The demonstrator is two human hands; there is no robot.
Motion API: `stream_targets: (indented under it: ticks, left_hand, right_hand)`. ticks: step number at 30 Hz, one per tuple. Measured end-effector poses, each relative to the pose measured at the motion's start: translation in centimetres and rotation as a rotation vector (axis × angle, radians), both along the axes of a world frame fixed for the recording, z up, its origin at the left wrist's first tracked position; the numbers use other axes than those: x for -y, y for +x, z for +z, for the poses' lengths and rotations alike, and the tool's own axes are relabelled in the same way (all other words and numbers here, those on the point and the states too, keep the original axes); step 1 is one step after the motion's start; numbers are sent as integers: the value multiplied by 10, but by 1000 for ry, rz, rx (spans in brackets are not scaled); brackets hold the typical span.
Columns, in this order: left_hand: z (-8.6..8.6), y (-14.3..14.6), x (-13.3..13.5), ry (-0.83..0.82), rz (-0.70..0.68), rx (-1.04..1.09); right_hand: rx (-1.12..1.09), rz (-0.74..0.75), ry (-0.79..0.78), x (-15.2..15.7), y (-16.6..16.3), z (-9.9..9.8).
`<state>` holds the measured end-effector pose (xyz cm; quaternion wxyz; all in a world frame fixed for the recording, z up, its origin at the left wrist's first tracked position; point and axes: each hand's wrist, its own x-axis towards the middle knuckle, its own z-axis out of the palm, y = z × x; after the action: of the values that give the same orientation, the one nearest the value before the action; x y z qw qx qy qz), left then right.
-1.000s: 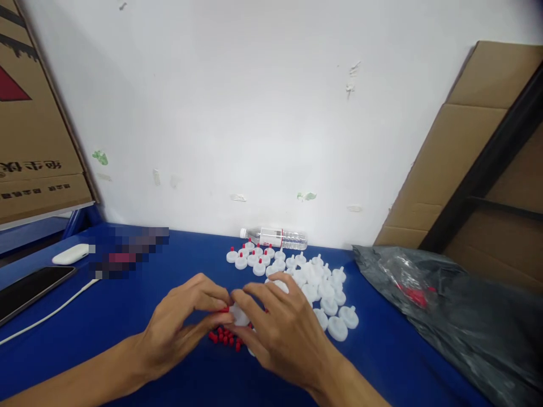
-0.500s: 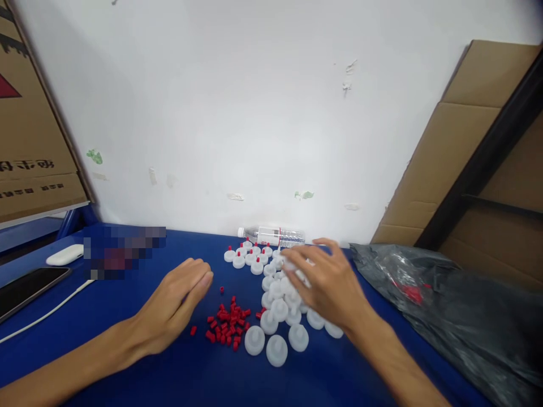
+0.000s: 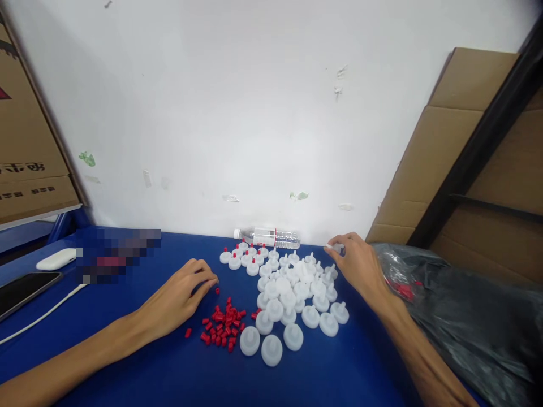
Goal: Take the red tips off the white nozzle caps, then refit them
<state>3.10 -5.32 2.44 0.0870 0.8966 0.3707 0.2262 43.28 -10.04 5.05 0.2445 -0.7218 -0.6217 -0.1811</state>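
My right hand [image 3: 354, 260] pinches a white nozzle cap [image 3: 336, 247] between thumb and fingertips, at the far right edge of a heap of similar caps [image 3: 302, 290]. My left hand [image 3: 193, 285] hovers on the left with its fingers loosely bent and a small gap by the thumb; nothing shows in it. Just under its fingertips lies a single small red tip cover [image 3: 218, 291]. A pile of more red tip covers [image 3: 227, 321] sits in front of that hand. Behind, several white caps with red covers on their nozzles [image 3: 235, 260] stand upright in a group.
A clear plastic bottle [image 3: 267, 237] lies along the wall. At left are a phone [image 3: 27, 294], a white case [image 3: 56, 259] and a white cable [image 3: 46, 312]. A dark plastic bag [image 3: 462, 316] covers the right side, beside cardboard [image 3: 424, 152].
My right hand has moved right from over the white heap, and a white nozzle cap now shows in its fingers. My left hand's fingers have loosened and extended toward the lone red cover.
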Motion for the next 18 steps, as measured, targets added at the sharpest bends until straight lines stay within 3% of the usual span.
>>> stream_targets:
  ticks: [7,18]
  left_hand:
    - [-3,0,-2,-20,15,-8]
    - [-8,-10,-16,-22,19,-1]
  right_hand:
    - [-34,-6,-177,-4,3,-9]
    - [-108,-25,-242,-7,2,-16]
